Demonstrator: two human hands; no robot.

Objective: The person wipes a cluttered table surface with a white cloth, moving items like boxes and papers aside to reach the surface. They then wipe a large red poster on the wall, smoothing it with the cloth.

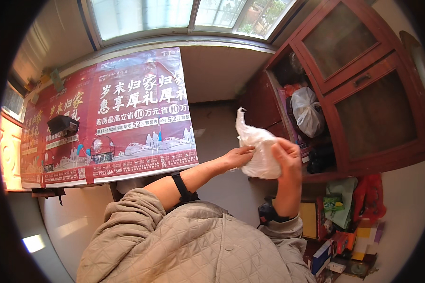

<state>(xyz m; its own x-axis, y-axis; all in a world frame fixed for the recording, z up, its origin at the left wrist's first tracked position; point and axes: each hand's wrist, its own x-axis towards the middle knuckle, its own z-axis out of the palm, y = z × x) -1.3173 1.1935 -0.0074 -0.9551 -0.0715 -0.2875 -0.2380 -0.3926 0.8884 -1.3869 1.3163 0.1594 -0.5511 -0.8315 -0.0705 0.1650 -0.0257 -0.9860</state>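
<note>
A bulging white plastic bag point(261, 152), its twisted top sticking up toward the window, is held in front of me, between the table and the cabinet. My right hand point(287, 155) grips its right side, with the thumb lying over the plastic. On the other side, the fingers of my left hand point(239, 156) press over the bag's edge, and that thumb is hidden. What the bag contains cannot be seen. Just right of my hands is a dark red wooden cabinet point(372, 95) with an open compartment, where another knotted white plastic bag point(307, 112) sits.
To my left stands a table under a red printed cover point(145, 141) bearing writing, with a black device point(63, 125) on it. Several boxes point(321, 256) and a red plastic bag point(370, 200) are low at right. A window point(191, 17) spans the far wall.
</note>
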